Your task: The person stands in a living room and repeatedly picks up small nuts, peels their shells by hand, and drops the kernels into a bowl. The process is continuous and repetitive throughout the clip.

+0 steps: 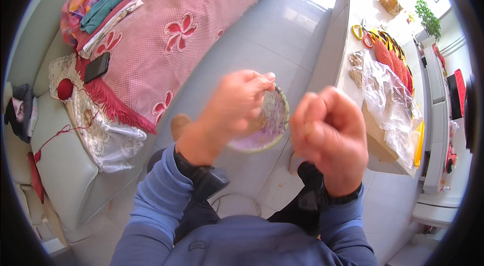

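My left hand (237, 105) is raised in front of me, with thumb and forefinger pinched together. My right hand (329, 137) is held up beside it, fingers curled in towards the thumb. The two hands are apart and blurred. Anything thin between the fingers is too small to make out. Below them on the floor stands a round container (278, 135) with a pale green rim and a purple patterned inside, partly hidden by my left hand. What lies in it is unclear.
On the left, a sofa (62, 152) holds a pink flowered cover (219, 5), folded clothes (104, 9), a smartphone (97, 67) and a red yarn ball (65, 89). To the right, a table bears scissors (363, 33), red pieces (393, 62) and a clear plastic bag (389, 92).
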